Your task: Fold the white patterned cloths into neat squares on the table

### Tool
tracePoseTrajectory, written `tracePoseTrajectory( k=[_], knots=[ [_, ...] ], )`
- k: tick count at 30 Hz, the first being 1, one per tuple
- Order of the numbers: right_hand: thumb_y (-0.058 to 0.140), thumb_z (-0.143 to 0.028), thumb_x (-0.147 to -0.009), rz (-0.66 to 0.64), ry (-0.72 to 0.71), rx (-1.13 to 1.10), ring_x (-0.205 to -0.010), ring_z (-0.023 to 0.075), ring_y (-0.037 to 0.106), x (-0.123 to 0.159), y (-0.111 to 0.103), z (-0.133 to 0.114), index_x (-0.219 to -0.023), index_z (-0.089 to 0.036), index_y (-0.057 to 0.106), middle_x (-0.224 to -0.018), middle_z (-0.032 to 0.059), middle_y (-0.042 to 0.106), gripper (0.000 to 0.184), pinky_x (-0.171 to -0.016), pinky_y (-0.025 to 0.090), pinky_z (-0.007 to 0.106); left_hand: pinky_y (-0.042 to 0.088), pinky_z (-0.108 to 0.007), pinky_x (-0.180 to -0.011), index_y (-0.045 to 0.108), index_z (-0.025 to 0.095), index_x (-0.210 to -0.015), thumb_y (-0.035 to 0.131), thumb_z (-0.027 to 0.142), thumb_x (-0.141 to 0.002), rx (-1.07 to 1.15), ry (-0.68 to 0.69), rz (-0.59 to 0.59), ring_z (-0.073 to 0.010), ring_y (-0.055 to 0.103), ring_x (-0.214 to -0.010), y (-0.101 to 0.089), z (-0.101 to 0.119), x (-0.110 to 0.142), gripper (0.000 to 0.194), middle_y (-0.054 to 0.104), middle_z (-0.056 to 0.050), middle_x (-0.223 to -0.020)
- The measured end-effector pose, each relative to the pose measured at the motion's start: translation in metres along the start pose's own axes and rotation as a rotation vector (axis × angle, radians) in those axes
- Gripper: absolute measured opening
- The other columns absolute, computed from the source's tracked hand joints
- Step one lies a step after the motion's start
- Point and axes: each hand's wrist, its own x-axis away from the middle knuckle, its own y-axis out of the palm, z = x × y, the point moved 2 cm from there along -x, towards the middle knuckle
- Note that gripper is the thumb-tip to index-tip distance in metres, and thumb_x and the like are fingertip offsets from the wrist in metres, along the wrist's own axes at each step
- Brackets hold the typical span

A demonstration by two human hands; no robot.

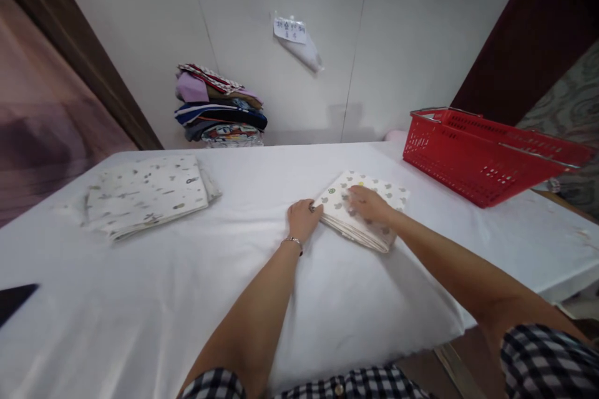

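A folded white cloth with small grey prints [374, 193] lies on the white-covered table [234, 299], right of centre. My left hand [303, 218] rests at the cloth's left edge with its fingers curled against the fold; a bracelet sits on that wrist. My right hand [367, 204] lies flat on top of the cloth with its fingers stretched out, pressing it down.
Another folded printed cloth [147, 194] lies at the table's left. A stack of folded colourful clothes [219, 107] stands against the back wall. A red plastic basket [486, 153] sits at the right. A dark flat object [14, 299] pokes in at the left edge.
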Motion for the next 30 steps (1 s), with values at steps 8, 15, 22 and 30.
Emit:
tracePoseTrajectory(
  k=[8,15,22,30],
  knots=[
    [0.037,-0.040,-0.090,-0.069,-0.239,0.040,-0.131,0.0215,0.029,0.036,0.016,-0.045,-0.127,-0.018,0.047,-0.140,0.0114,0.038,0.044,-0.104,0.024,0.042,0.040,-0.028,-0.085,0.069,0.020,-0.082,0.041,0.030,-0.084,0.129,-0.010,-0.022,-0.0172,0.058,-0.093,-0.008,-0.013,-0.005,0.030,0.068,-0.004,-0.096],
    [0.042,-0.031,-0.087,0.027,-0.334,-0.004,-0.126,0.0217,0.035,0.040,0.015,-0.060,-0.119,-0.019,0.053,-0.133,0.0101,0.045,0.036,-0.102,0.027,0.041,0.040,-0.025,-0.093,0.063,0.022,-0.105,0.058,0.025,-0.072,0.394,0.006,-0.169,-0.0161,0.055,-0.106,-0.019,-0.027,-0.010,0.034,0.062,-0.001,-0.116],
    [0.046,-0.027,-0.083,-0.019,-0.298,-0.008,-0.125,0.0236,0.036,0.039,0.021,-0.060,-0.120,-0.021,0.052,-0.134,0.0093,0.045,0.038,-0.103,0.026,0.041,0.037,-0.029,-0.097,0.062,0.024,-0.103,0.063,0.029,-0.067,0.229,0.130,-0.187,-0.0184,0.053,-0.107,-0.018,-0.019,-0.005,0.036,0.061,0.000,-0.115],
    [0.048,-0.030,-0.083,0.043,-0.258,0.005,-0.115,0.0235,0.046,0.030,0.019,-0.066,-0.105,-0.020,0.059,-0.125,0.0083,0.052,0.026,-0.095,0.032,0.036,0.039,-0.029,-0.094,0.061,0.022,-0.090,0.062,0.026,-0.068,0.199,0.125,-0.097,-0.0180,0.054,-0.105,-0.016,-0.014,-0.003,0.023,0.061,-0.001,-0.110]
  ],
)
